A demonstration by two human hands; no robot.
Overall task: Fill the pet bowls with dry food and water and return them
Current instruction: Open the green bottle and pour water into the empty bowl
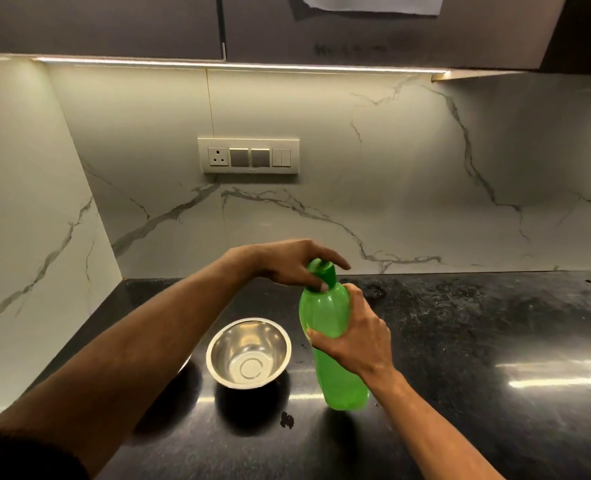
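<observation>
My right hand grips the green bottle mid-body; my left hand clasps its cap. Steel bowl, shiny, empty, sits just left of the right hand, under my left forearm.

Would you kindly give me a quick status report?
Right hand grips green bottle; left hand on cap. Steel bowl empty beside it. Nothing in the way.

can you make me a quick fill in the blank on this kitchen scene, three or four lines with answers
1. The right hand grips the body of the ____ bottle.
2. The left hand is on the bottle's ____.
3. The steel bowl is ____ inside.
4. The bowl sits on the ____ counter.

Missing words: green; cap; empty; black
</observation>
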